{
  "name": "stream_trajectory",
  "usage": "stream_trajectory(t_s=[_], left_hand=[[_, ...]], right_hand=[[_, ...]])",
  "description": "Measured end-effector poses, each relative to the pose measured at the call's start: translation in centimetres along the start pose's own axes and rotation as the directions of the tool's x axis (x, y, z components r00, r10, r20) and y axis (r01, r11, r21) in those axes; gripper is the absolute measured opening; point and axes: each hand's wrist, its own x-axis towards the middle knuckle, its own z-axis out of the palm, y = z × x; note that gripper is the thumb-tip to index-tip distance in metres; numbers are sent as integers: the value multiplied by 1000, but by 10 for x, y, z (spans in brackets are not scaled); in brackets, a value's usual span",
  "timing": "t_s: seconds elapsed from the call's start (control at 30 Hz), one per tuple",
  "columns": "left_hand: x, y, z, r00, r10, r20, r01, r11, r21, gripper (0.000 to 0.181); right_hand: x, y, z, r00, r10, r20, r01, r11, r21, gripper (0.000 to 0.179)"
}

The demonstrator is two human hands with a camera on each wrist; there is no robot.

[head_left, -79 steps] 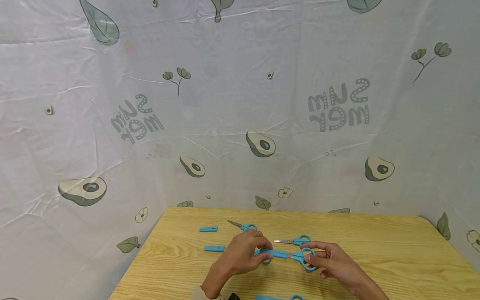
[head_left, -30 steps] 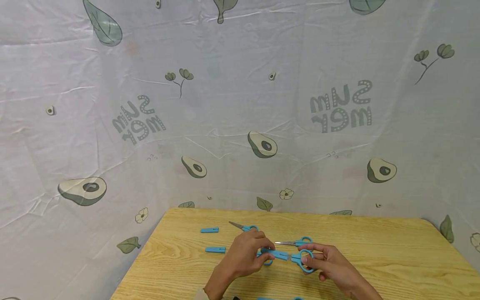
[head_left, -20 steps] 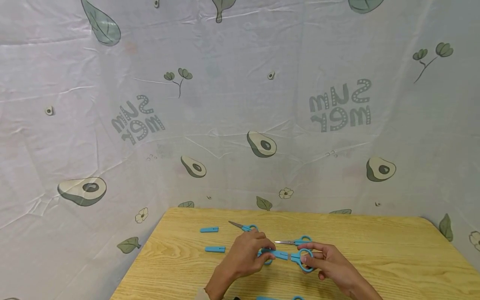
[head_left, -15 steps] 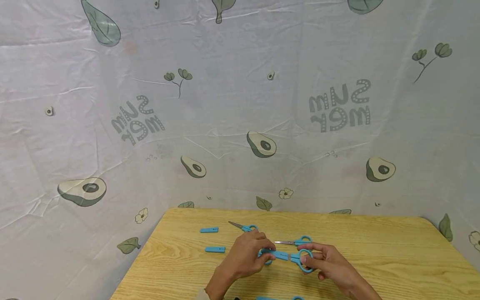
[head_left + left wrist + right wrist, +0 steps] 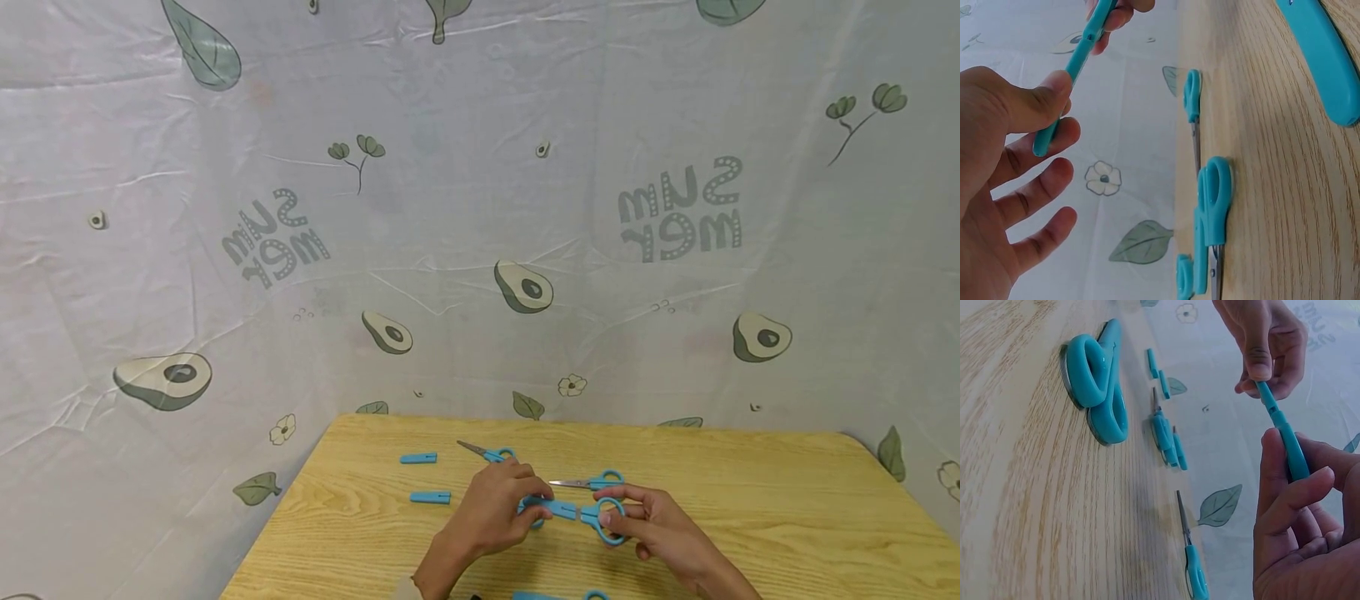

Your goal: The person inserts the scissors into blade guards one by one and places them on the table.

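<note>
My left hand (image 5: 491, 510) pinches a blue scissors cover (image 5: 562, 510) between thumb and forefinger, its other fingers spread in the left wrist view. My right hand (image 5: 663, 529) holds a pair of blue-handled scissors (image 5: 591, 515) by the finger loops. Most of the blades are inside the cover; a narrow gap shows between the cover's mouth and the handles. Both are held above the table, in line with each other. Another pair of scissors (image 5: 1217, 200) lies on the table, mostly behind my left hand in the head view.
On the wooden table (image 5: 750, 500) lie two loose blue covers, one farther back (image 5: 418, 458) and one nearer (image 5: 430, 497). Bare-bladed scissors (image 5: 493, 455) and a second bare pair (image 5: 606, 480) lie beyond my hands. Scissors with a cover (image 5: 1100, 381) lie near the front edge. A printed curtain (image 5: 450, 208) hangs behind.
The scissors have slid farther into the cover, so less blade shows between handles and cover than 2.6 s ago. Over the last half second the hands have barely moved.
</note>
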Motion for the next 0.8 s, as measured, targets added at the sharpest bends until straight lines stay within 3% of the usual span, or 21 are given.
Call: stream_trajectory(t_s=[0.53,0.8], left_hand=[[0,4,5,1000,3,7,-3,1000,29,15],[-1,6,4,1000,5,26,-6,1000,23,15]], right_hand=[[1,0,4,998,38,-48,-40,998,-51,50],[0,2,5,999,36,-27,-37,999,-28,51]])
